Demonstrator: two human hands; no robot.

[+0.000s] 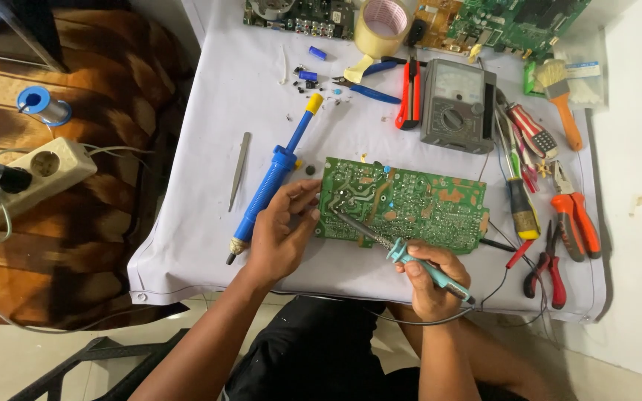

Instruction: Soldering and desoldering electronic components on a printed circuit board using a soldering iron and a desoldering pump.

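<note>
Nearest the camera, the right hand is closing its fingers around the teal handle of a soldering iron, pen-fashion, and is angling the thin tip up and left onto the green circuit board. The left hand is curling loosely against the board's left edge, thumb and fingertips pinching it steady on the white cloth-covered table. Judging by this, 1 joint near the board's left side is being heated; the next move is calling for a steady tip and for the blue desoldering pump, lying just beside the left hand. Farther off, a grey multimeter, screwdrivers, orange pliers and a roll of tape are lying around it.
</note>
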